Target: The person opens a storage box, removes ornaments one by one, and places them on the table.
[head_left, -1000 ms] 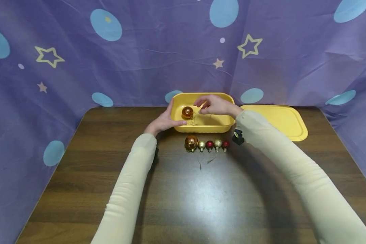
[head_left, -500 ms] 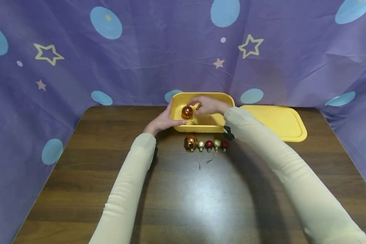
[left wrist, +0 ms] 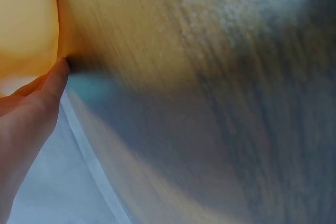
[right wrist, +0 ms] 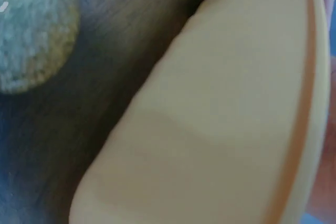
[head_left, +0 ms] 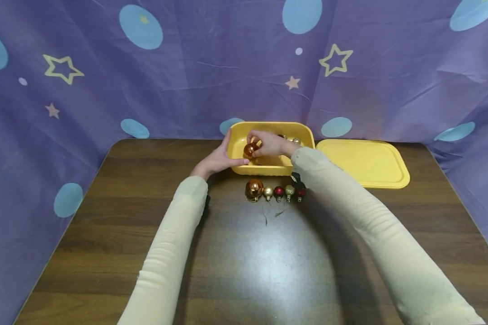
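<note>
At the back of the table stands a yellow plastic box point(head_left: 264, 170), open at the top. My left hand point(head_left: 217, 161) holds its left end, the thumb along the front rim and the fingers at the end wall. Inside the box, my right hand point(head_left: 268, 143) has its thumb and fingers round a shiny copper-orange Christmas ball point(head_left: 250, 150). Behind that hand a gold ornament point(head_left: 296, 141) shows in the box. In the left wrist view my left fingers point(left wrist: 55, 77) lie against the box wall point(left wrist: 31, 19). The right wrist view shows mostly the box's outer wall point(right wrist: 210, 103).
Before the box runs a row of baubles: a large copper one point(head_left: 254, 188), a small gold one point(head_left: 268, 192), a red one point(head_left: 278, 192), a glittery gold one point(head_left: 289, 191) and a dark red one point(head_left: 300, 193). A yellow lid point(head_left: 366, 162) lies to the right.
My right hand has moved left inside the box and taken hold of the copper-orange Christmas ball. Ornaments at the box's right end have come into view. The left hand stays at the box.
</note>
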`<state>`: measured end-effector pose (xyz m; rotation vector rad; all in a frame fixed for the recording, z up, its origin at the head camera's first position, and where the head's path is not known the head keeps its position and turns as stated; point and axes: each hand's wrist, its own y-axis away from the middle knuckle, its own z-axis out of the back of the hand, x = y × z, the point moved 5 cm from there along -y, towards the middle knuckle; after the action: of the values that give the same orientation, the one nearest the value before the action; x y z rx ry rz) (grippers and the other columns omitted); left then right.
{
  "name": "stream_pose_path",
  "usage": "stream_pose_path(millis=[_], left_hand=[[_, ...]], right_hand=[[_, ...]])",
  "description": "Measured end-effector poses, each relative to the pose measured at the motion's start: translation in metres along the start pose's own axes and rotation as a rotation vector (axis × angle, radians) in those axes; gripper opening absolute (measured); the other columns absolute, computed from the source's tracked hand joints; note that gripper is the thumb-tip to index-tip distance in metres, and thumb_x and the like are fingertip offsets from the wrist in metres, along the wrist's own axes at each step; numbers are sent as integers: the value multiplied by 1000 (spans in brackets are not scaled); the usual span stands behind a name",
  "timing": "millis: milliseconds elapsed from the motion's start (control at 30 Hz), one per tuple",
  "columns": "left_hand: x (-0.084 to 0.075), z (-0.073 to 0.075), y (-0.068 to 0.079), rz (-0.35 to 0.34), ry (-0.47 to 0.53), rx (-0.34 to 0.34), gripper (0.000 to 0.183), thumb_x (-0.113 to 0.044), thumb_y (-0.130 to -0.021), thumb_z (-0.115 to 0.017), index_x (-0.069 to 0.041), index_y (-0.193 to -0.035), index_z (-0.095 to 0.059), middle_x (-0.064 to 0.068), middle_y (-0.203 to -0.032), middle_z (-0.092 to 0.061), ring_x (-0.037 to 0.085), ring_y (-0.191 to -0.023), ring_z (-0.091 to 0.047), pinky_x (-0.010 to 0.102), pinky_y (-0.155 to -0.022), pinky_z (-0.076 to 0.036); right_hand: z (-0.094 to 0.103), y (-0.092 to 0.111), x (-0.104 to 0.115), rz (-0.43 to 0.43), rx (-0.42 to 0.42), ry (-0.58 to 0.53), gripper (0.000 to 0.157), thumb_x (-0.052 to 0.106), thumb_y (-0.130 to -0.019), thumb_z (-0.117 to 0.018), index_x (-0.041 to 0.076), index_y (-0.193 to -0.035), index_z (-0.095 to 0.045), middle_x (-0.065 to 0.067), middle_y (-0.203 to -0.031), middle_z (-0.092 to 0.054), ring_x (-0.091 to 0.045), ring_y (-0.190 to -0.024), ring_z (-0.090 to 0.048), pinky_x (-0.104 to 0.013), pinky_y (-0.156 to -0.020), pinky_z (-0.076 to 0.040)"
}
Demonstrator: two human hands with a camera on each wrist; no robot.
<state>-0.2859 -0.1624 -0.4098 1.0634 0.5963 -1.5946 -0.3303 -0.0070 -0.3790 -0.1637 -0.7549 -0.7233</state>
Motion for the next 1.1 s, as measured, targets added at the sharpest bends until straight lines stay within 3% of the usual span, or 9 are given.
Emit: stream_pose_path(millis=[167, 500, 600, 767, 967, 1100], left_hand=[[-1, 0, -1, -5, -4, 1, 119, -28, -81, -78, -23, -154, 16, 21, -159, -4, 34, -136, -31, 40, -112, -24], [-2, 0, 0, -13, 11, -13, 120, -27, -80, -80, -22, -154, 14, 21, -159, -7, 34, -133, -35, 42, -111, -26], [-2, 0, 0, -17, 5, -12, 120, -27, -80, -80, -21, -154, 14, 21, -158, -7, 35, -134, -35, 42, -111, -25], [-2, 1, -1, -27, 17, -11, 120, -27, -80, -79, -21, -154, 15, 22, -158, -7, 35, -132, -37, 41, -111, -26], [-4, 2, 2, -45, 30, -11, 123, -32, -78, -81, -20, -154, 15, 24, -157, -10, 35, -124, -44, 41, -109, -29], [-4, 1, 2, -51, 42, -8, 122, -27, -79, -80, -19, -154, 15, 24, -157, -10, 36, -123, -45, 42, -109, -30]], right_hand=[[-1, 2, 0, -1, -38, 34, 38, 1, -84, -70, 3, -114, -48, -25, -119, -59, -37, -107, -58, -42, -93, -47], [6, 23, -8, 5, -129, -138, 52, 5, -86, -69, 0, -133, -46, -24, -122, -57, -38, -105, -59, -43, -92, -48], [8, 31, -6, 44, -155, -167, 51, 3, -86, -68, -1, -133, -48, -23, -121, -57, -36, -107, -58, -42, -93, -48], [9, 47, 6, 113, -186, -150, 46, 3, -85, -68, -4, -129, -54, -21, -121, -58, -35, -107, -57, -41, -91, -49], [7, 61, 11, 102, -216, -139, 49, 7, -84, -71, -2, -129, -55, -20, -118, -58, -35, -101, -59, -41, -88, -50], [7, 70, 12, 107, -242, -137, 50, 7, -84, -72, -1, -130, -55, -20, -120, -55, -36, -102, -58, -43, -86, -51]])
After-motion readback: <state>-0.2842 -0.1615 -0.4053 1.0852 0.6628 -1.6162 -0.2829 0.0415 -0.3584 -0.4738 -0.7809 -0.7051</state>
